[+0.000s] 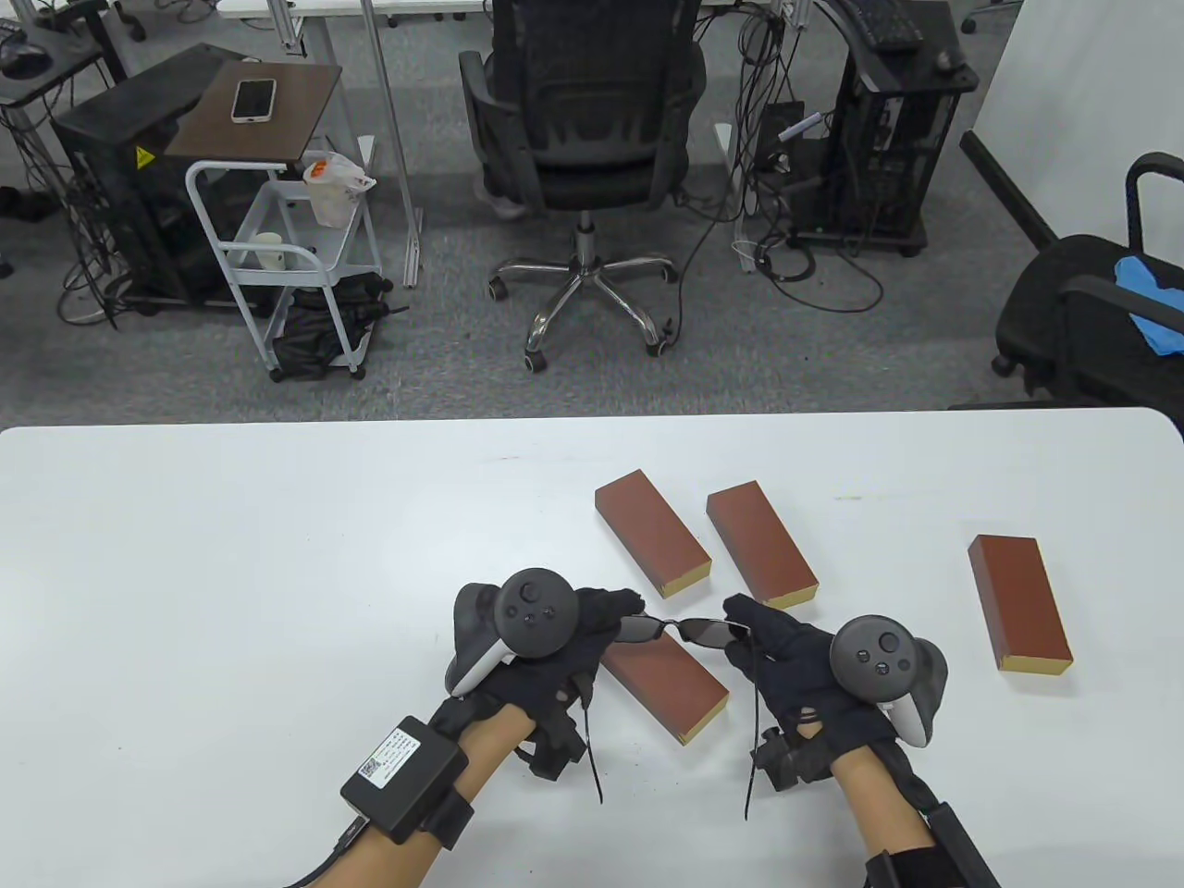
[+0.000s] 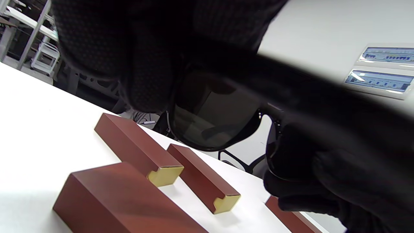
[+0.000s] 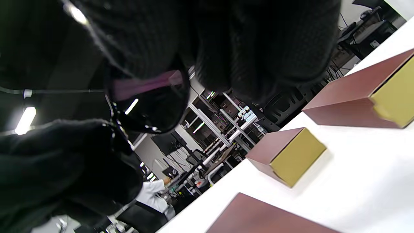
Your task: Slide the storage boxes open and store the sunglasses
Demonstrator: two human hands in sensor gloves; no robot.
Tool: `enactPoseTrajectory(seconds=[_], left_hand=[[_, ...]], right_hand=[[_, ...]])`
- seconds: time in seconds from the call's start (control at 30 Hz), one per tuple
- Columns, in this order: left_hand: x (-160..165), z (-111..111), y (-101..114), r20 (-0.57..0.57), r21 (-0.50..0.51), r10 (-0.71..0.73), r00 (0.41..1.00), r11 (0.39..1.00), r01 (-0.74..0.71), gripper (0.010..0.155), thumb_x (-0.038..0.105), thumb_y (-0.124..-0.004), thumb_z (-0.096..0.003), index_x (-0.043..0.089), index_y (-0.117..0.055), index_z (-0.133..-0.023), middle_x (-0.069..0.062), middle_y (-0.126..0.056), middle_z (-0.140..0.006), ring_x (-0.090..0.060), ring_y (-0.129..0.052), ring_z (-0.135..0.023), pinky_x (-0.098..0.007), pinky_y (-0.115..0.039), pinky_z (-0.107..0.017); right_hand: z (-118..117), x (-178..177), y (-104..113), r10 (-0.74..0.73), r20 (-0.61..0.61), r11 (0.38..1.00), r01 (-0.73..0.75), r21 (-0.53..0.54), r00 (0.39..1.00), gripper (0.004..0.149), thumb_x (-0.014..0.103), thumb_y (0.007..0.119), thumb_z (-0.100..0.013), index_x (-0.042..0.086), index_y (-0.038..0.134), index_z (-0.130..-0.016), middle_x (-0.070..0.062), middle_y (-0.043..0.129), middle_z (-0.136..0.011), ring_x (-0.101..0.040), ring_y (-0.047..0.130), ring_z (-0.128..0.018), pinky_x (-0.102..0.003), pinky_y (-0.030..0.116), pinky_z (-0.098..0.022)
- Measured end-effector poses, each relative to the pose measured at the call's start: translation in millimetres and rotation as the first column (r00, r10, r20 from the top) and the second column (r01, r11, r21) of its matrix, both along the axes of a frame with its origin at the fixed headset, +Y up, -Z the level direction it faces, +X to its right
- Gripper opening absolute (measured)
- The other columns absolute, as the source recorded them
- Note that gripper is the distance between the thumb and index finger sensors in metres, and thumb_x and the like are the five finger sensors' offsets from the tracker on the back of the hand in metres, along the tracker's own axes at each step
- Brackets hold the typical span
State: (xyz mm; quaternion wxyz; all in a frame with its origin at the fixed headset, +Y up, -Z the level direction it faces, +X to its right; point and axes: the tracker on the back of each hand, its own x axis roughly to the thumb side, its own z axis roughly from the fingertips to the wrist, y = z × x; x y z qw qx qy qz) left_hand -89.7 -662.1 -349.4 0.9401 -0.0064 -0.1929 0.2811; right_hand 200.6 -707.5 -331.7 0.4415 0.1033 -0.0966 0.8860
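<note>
The white table (image 1: 231, 573) spans the whole view, its far edge straight and its left half bare, with wide room there for the hands. Four brown boxes lie on its right half: two side by side (image 1: 652, 544) (image 1: 761, 542) just beyond the hands, one (image 1: 1019, 602) well apart toward the right edge, and one (image 1: 668, 680) near, partly under the left hand (image 1: 532, 647). All four look closed, tan ends facing near. The left hand and the right hand (image 1: 814, 666) each pinch one end of the sunglasses (image 1: 689, 630), held between them above the table, over the near box's far end and just short of the middle pair.
</note>
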Motion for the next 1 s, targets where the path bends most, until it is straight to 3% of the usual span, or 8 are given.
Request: enactPoseTrajectory(seconds=[0.17,0.33,0.4,0.53,0.77,0.9,1.0], left_hand=[[-2.6,-0.4,1.5,0.014,-0.06,0.032,0.999,0.998,-0.031,0.043,0.028,-0.082,-0.0443,0.031,-0.093,-0.086,-0.003,-0.099,-0.086,-0.027,-0.104,-0.07,-0.05,-0.085,-0.053],[-15.9,-4.1,-3.8,-0.016,-0.193,0.22,0.975,0.956,-0.219,0.044,0.029,-0.081,-0.0453,0.03,-0.091,-0.088,-0.005,-0.098,-0.087,-0.029,-0.102,-0.071,-0.051,-0.083,-0.054],[-22.6,-6.2,-10.3,-0.036,-0.276,0.332,0.943,0.903,-0.329,0.048,0.037,-0.08,-0.0461,0.028,-0.087,-0.093,-0.007,-0.094,-0.091,-0.032,-0.099,-0.074,-0.052,-0.08,-0.056],[-32.9,-7.3,-26.8,-0.11,-0.408,0.572,0.813,0.72,-0.561,0.058,0.052,-0.073,-0.0475,0.026,-0.081,-0.099,-0.013,-0.088,-0.096,-0.039,-0.091,-0.079,-0.058,-0.072,-0.059],[-41.6,-6.1,-49.7,-0.203,-0.458,0.794,0.573,0.44,-0.773,0.063,0.06,-0.067,-0.0486,0.027,-0.076,-0.102,-0.013,-0.082,-0.102,-0.037,-0.088,-0.082,-0.057,-0.071,-0.061],[-38.9,-3.9,-59.2,-0.235,-0.471,0.831,0.505,0.357,-0.807,0.063,0.06,-0.064,-0.0504,0.028,-0.073,-0.104,-0.009,-0.077,-0.106,-0.036,-0.086,-0.086,-0.055,-0.071,-0.063],[-35.6,0.8,-64.2,-0.278,-0.438,0.825,0.491,0.346,-0.83,0.063,0.06,-0.062,-0.051,0.028,-0.071,-0.105,-0.011,-0.077,-0.106,-0.035,-0.086,-0.087,-0.055,-0.071,-0.062]], right_hand=[[-0.4,-2.2,0.3,-0.084,-0.002,0.996,0.084,-0.015,0.996,0.043,0.031,0.092,-0.029,0.024,0.087,-0.071,-0.008,0.104,-0.064,-0.026,0.111,-0.045,-0.033,0.099,-0.029],[0.0,-2.2,3.5,-0.106,0.063,0.994,0.106,-0.001,0.992,0.042,0.032,0.094,-0.028,0.021,0.089,-0.068,-0.008,0.107,-0.057,-0.024,0.113,-0.038,-0.032,0.101,-0.023],[0.1,-1.9,2.9,-0.126,0.099,0.991,0.129,-0.02,0.987,0.043,0.032,0.095,-0.027,0.02,0.089,-0.068,-0.008,0.107,-0.056,-0.024,0.114,-0.036,-0.032,0.101,-0.022],[1.7,-3.5,-1.0,-0.174,0.169,0.981,0.186,-0.055,0.97,0.047,0.033,0.096,-0.027,0.018,0.087,-0.07,-0.008,0.109,-0.051,-0.023,0.115,-0.032,-0.031,0.101,-0.018],[6.8,-6.3,-9.3,-0.335,0.275,0.914,0.382,-0.139,0.901,0.05,0.033,0.096,-0.028,0.013,0.084,-0.072,-0.008,0.11,-0.045,-0.021,0.116,-0.024,-0.03,0.101,-0.013],[9.6,-8.2,-11.4,-0.412,0.304,0.868,0.471,-0.155,0.859,0.056,0.033,0.096,-0.029,0.013,0.077,-0.077,-0.007,0.11,-0.043,-0.02,0.116,-0.022,-0.03,0.101,-0.012],[11.4,-9.2,-15.0,-0.456,0.319,0.834,0.524,-0.171,0.831,0.058,0.034,0.095,-0.03,0.013,0.074,-0.08,-0.006,0.109,-0.042,-0.02,0.116,-0.022,-0.03,0.101,-0.011]])
